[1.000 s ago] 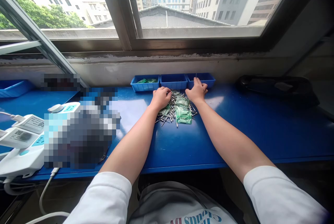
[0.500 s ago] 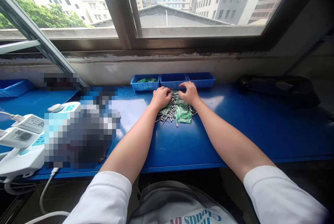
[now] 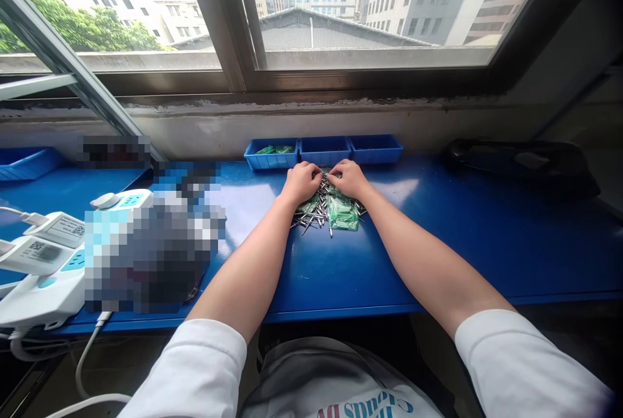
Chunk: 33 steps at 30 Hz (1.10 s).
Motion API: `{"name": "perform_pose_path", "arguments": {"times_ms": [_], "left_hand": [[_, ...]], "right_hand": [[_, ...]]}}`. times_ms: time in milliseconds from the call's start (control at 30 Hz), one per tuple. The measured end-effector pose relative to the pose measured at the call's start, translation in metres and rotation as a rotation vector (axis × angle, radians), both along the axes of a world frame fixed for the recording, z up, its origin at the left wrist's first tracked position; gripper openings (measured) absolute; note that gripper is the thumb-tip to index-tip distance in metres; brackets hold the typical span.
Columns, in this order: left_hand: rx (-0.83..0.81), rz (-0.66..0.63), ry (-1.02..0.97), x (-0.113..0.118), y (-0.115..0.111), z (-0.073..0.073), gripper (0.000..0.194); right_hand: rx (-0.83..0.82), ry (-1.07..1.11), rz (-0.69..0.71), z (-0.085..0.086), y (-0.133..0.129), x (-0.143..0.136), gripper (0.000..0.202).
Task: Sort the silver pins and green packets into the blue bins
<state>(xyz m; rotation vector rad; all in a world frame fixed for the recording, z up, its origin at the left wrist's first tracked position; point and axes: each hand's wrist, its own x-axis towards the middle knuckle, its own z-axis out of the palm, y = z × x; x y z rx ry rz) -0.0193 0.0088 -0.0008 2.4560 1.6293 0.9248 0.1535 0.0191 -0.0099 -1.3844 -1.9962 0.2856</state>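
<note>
Metal pins [image 3: 316, 213]: heaped loosely on the table [image 3: 341, 275], pointing every which way, with the upper part of the heap partly covered by the hands.
Green packets [image 3: 342, 212]: flat among the pins, the plainest one at the near edge of the heap.
Left bin [image 3: 270, 159]: blue, just beyond the heap, with more green packets inside.
Middle bin [image 3: 324, 156] and right bin [image 3: 376, 153]: blue, in one row with the left bin; their contents are too dim to tell.
Table, left side: a pixelated patch hides what lies there, beside a white power strip [image 3: 41, 298] with plugs in it.
Table, right side: a dark object [image 3: 525, 165], well apart from the heap.
Arms: bare below white sleeves, both reaching forward and converging on the heap.
Left hand [image 3: 302, 181]: at the heap's upper left, back of the hand up, fingers curled in.
Right hand [image 3: 349, 178]: at the upper right, thumb and fingers bent toward the left hand, with a small gap between the two.
Grip: fingertips drawn close on both sides; cannot tell whether either pinches a pin.
</note>
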Motion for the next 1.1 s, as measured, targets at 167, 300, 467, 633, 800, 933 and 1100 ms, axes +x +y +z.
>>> {"name": "perform_pose_path", "arguments": {"times_ms": [167,300,467,633,800,933,1100], "left_hand": [[-0.007,0.012,0.02,0.0003,-0.0005,0.0008,0.022],[-0.013,0.024,0.034,0.0004,-0.001,0.0012,0.022],[-0.011,0.015,0.013,0.0004,-0.0014,0.002,0.024],[-0.023,-0.007,-0.013,0.0008,-0.0047,0.004,0.025],[0.016,-0.064,-0.032,0.0003,-0.0065,0.0044,0.022],[0.036,-0.08,-0.047,-0.0002,-0.006,0.0041,0.02],[0.051,-0.099,-0.076,-0.0006,-0.0044,0.0037,0.017]], "right_hand": [[-0.02,0.007,0.037,0.001,-0.0003,0.0007,0.013],[-0.036,-0.006,0.056,0.002,0.0005,0.0007,0.011],[-0.046,-0.017,0.081,0.0014,0.0023,0.0003,0.011],[-0.03,-0.035,0.066,-0.0008,0.0034,-0.0007,0.012],[0.024,-0.02,0.046,-0.0029,0.0038,-0.0013,0.014],[0.051,-0.01,0.045,-0.0047,0.0052,-0.0009,0.018],[0.048,0.008,0.035,-0.0036,0.0063,-0.0007,0.024]]}}
